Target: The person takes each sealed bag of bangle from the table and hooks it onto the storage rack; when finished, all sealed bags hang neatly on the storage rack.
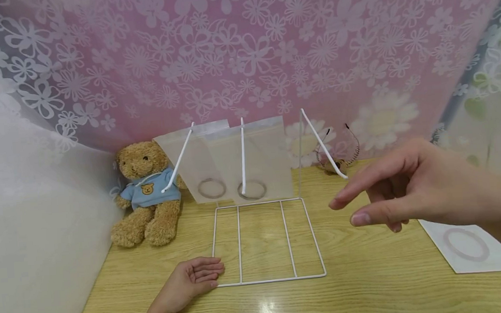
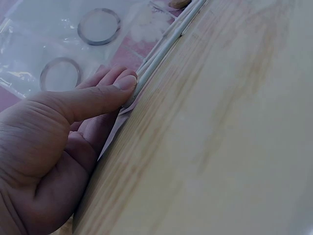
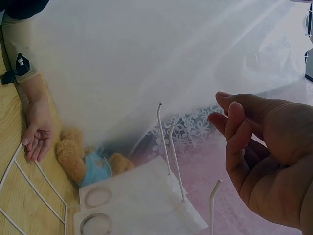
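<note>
Rack (image 1: 239, 244) of white wire, mid-table, and we've got the left hand (image 1: 193, 279) pinching its near left corner between thumb and fairly straight fingers. Out on the right, our right hand (image 1: 410, 191) hovers near the tip of the right hook (image 1: 323, 142), thumb and forefinger parted, the other fingers bent inward, nothing held. Two bags hang toward the far side: the left bag (image 1: 198, 160) on the left hook (image 1: 178, 156), the right bag (image 1: 268, 155) on the middle hook (image 1: 243, 157), overlapping, a ring low in each. That right hook carries no bag.

What might trip us up? Our weight looks uneven, leftward, so if the left hand lets go, a nudge could slide or rock the rack. A careless sweep by the right hand could knock that hook, and the jolt might shake a bag loose.

Across the views, only the head view gives us the flat white packet (image 1: 449, 259) on the right, with its pinkish ring (image 1: 447, 244); the left wrist view, closer in, shows us the thumb tip against the wire.
</note>
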Demonstrator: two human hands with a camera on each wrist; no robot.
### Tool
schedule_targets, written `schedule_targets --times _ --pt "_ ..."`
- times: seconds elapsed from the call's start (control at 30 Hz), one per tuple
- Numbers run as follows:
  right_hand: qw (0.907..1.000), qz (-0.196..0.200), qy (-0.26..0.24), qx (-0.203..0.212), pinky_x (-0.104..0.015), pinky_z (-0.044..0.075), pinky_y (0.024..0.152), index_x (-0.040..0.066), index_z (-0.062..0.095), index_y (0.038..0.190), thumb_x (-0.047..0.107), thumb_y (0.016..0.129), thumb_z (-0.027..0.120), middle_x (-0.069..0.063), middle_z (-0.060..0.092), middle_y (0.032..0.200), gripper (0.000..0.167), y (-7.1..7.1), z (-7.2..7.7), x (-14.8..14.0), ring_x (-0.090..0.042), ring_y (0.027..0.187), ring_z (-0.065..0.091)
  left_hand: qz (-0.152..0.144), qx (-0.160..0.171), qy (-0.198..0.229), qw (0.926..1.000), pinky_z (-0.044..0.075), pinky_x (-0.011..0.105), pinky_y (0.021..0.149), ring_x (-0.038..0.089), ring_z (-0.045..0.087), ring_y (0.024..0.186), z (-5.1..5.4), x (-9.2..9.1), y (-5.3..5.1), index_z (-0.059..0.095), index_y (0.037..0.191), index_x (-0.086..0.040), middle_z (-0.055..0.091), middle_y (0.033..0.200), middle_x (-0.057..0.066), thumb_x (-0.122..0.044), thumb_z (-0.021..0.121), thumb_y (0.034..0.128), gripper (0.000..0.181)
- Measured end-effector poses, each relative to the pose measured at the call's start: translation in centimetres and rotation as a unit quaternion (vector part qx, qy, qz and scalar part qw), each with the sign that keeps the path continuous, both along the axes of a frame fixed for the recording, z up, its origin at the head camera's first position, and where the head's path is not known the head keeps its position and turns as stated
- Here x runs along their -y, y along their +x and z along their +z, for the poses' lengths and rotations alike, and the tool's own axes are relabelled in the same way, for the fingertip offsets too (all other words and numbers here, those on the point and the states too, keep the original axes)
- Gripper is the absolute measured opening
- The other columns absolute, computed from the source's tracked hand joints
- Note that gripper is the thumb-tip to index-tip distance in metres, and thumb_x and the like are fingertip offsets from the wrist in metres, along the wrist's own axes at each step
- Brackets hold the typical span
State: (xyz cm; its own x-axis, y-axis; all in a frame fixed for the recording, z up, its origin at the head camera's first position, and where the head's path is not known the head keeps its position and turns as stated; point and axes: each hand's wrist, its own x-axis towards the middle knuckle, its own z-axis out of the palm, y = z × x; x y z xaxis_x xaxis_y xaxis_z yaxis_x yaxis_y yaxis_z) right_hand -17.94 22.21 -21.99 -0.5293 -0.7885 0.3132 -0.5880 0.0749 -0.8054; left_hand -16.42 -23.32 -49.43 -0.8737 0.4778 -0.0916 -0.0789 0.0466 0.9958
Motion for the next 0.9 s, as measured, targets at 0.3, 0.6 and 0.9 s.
schedule_targets --times 0.3,0.6,0.9 --pt "0.9944 0.079 -0.068 0.016 -0.022 0.048 0.041 -0.005 0.068 0.120 -0.032 0.073 0.064 -0.014 0.073 0.115 0.055 0.4 -2.2 -1.4 -0.012 0.054 0.054 -0.002 -0.009 0.002 1.0000 0.057 0.026 0.100 0.011 0.066 0.117 0.0 -0.1 0.1 0.044 0.140 0.017 0.052 0.137 0.038 0.000 0.068 0.0921 0.056" --pt "0.9944 0.048 -0.060 0.073 -0.030 0.053 0.046 0.001 0.069 0.122 -0.030 0.078 0.061 -0.007 0.075 0.112 0.055 1.0 -5.8 -3.0 -0.019 0.057 0.058 0.005 -0.003 -0.007 1.0000 0.057 0.026 0.099 0.012 0.067 0.116 0.0 -0.1 -0.1 0.046 0.139 0.016 0.056 0.136 0.034 0.000 0.070 0.0910 0.056" --pt "0.9951 0.003 -0.048 0.087 -0.031 0.051 0.043 0.000 0.069 0.122 -0.026 0.084 0.059 -0.011 0.074 0.117 0.047 0.6 -9.3 -4.3 -0.021 0.053 0.050 0.008 0.011 -0.005 0.9999 0.057 0.026 0.099 0.012 0.067 0.116 0.2 -0.1 0.0 0.045 0.140 0.016 0.056 0.136 0.033 -0.001 0.070 0.0910 0.057"
